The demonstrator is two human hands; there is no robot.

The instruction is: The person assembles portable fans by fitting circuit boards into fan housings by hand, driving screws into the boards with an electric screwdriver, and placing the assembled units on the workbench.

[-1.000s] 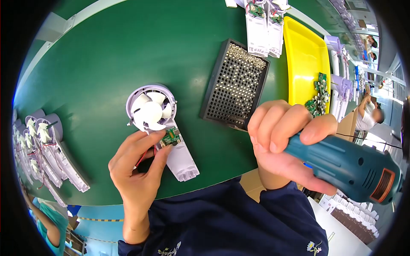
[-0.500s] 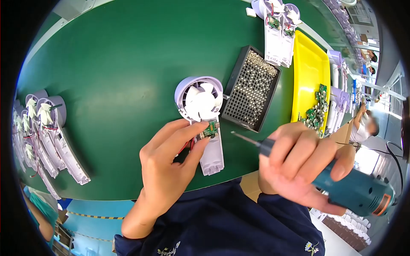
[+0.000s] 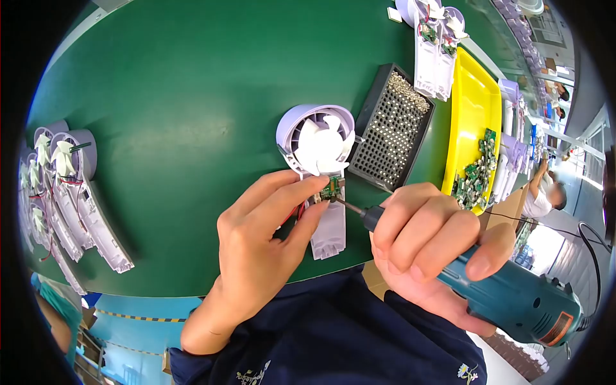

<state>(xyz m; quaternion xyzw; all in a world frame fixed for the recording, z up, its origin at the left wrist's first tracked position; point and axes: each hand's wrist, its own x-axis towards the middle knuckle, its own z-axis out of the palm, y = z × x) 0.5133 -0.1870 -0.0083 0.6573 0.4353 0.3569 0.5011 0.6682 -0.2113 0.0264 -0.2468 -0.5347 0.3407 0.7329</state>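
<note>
A lilac handheld-fan housing (image 3: 328, 239) lies on the green table, its round head with white blades (image 3: 323, 142) pointing away from me. My left hand (image 3: 260, 234) pinches a small green circuit board (image 3: 331, 187) between thumb and fingers, at the top of the handle half. Red wire shows beside the thumb. In my right hand (image 3: 427, 247) is a teal electric screwdriver (image 3: 513, 298), the fingers wrapped round its body. Its thin bit (image 3: 348, 205) reaches the lower edge of the board; whether a screw sits on the tip is too small to tell.
A black screw tray (image 3: 391, 125) full of small screws stands right of the fan head. Beyond it a yellow bin (image 3: 471, 96) holds several circuit boards (image 3: 478, 170). More fan housings lie at the left (image 3: 83, 199) and top right (image 3: 436, 58). Other people sit far right.
My right hand has brought the screwdriver leftward, so its bit now meets the board instead of standing apart. The left hand keeps its pinch. The view has shifted slightly.
</note>
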